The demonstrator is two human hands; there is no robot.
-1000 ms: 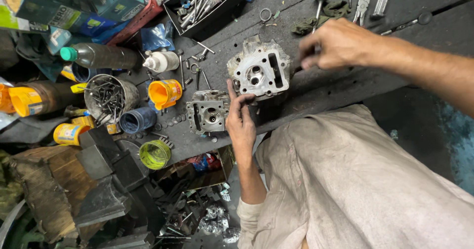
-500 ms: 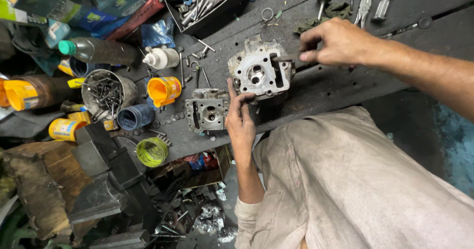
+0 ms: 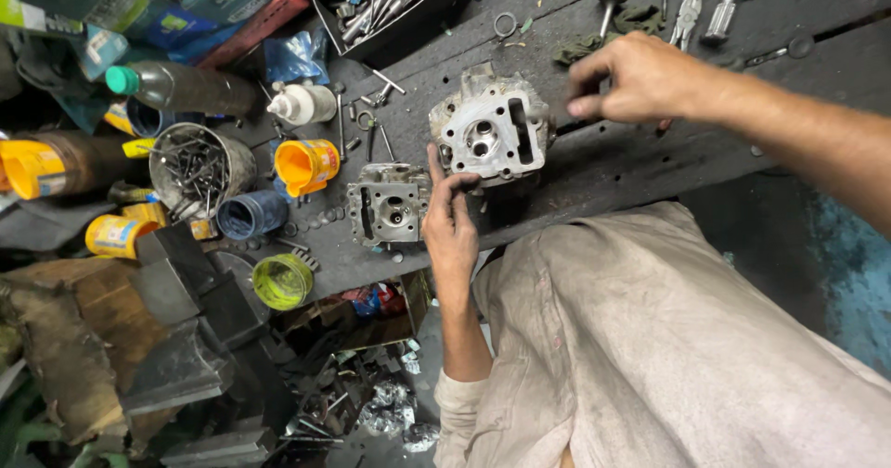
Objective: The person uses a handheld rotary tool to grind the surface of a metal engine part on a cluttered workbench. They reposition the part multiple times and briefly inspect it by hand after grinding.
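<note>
Dark workbench (image 3: 650, 162): left hand (image 3: 452, 222) seemingly steadies cylinder head (image 3: 492, 129).

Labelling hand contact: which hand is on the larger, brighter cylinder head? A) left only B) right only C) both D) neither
A: the left hand has its fingers on the lower edge of the larger cylinder head, while the right hand hangs beside it, apart from the metal.

Single head camera looks steeply down, close over a cluttered workbench (image 3: 650, 166).
</note>
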